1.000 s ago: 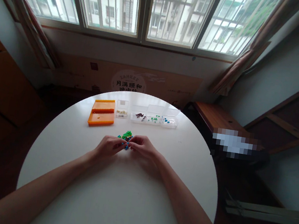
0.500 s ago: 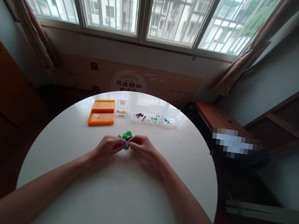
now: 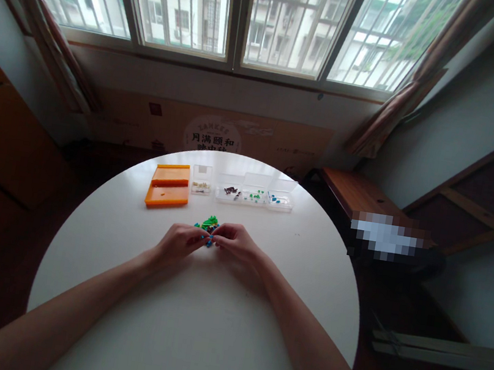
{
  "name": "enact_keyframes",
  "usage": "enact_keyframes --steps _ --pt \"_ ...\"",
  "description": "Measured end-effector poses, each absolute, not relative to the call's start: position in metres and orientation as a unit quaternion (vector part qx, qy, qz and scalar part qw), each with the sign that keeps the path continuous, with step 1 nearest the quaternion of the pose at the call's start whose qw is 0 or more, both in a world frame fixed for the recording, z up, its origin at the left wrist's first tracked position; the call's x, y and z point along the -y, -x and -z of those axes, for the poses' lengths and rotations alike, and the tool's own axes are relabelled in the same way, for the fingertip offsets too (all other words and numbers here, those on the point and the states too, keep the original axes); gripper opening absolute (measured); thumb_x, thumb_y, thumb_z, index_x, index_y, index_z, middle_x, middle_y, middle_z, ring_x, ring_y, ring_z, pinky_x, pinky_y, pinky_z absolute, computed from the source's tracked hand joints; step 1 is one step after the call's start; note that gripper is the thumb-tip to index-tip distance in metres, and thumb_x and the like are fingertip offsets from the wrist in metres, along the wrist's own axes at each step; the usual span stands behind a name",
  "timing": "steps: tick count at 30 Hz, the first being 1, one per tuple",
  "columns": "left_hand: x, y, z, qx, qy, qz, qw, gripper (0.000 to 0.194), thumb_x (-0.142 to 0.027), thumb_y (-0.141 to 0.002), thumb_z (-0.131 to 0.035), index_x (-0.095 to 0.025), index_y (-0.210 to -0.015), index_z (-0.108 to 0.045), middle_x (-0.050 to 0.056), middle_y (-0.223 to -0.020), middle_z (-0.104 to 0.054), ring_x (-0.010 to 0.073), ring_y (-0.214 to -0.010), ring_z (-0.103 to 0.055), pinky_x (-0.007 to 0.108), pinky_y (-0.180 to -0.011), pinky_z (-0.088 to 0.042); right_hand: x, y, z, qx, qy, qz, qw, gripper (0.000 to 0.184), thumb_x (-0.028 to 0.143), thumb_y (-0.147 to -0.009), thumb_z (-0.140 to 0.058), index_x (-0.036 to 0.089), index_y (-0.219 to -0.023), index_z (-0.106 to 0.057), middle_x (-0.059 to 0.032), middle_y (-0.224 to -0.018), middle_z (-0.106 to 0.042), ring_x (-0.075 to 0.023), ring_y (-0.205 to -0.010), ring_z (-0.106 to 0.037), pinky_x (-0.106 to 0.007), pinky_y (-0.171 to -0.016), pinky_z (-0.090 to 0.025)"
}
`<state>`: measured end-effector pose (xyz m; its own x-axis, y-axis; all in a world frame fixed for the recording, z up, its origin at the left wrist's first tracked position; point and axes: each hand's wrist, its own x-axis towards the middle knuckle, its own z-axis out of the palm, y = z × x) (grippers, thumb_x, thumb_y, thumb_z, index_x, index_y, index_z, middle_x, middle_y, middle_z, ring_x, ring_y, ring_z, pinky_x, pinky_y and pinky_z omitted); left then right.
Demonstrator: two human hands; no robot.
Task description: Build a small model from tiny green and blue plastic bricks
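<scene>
Both hands meet near the middle of the white round table [image 3: 226, 324], around a small model of building bricks [image 3: 210, 223] in green, blue, yellow and dark colours. My left hand [image 3: 179, 241] grips it from the left, thumb and fingers closed. From the right, my right hand [image 3: 235, 240] pinches its near side, its fingertips close to my left thumb. Small blue pieces show between and below the fingertips. The fingers hide much of the model, and I cannot tell whether it touches the table.
Beyond the hands stand an open orange case [image 3: 167, 195], a small clear box [image 3: 202, 179] with cream pieces, and a clear divided box [image 3: 253, 203] holding dark, green and blue pieces. A wooden bench [image 3: 343, 190] is at the right, past the table edge.
</scene>
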<state>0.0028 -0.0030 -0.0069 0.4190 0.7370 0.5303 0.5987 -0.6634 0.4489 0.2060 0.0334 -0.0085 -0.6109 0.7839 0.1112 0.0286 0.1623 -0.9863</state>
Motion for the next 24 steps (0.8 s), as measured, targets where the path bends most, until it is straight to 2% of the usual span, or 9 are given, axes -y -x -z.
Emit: enact_keyframes --steps 24 --pt "0.0038 -0.0036 0.0064 -0.405 -0.827 -0.373 0.115 0.018 -0.026 -0.081 -0.058 -0.014 -0.086 -0.071 0.001 -0.056 -0.061 0.0058 -0.046 -0.048 0.014 -0.048 -0.037 -0.0341 -0.2054 0.0103 0.684 0.297 -0.580 0.327 0.032 0.041 -0.069 -0.070 0.011 -0.081 -0.067 -0.0044 -0.070 -0.065 -0.0117 -0.060 -0.056 -0.024 -0.057 -0.043"
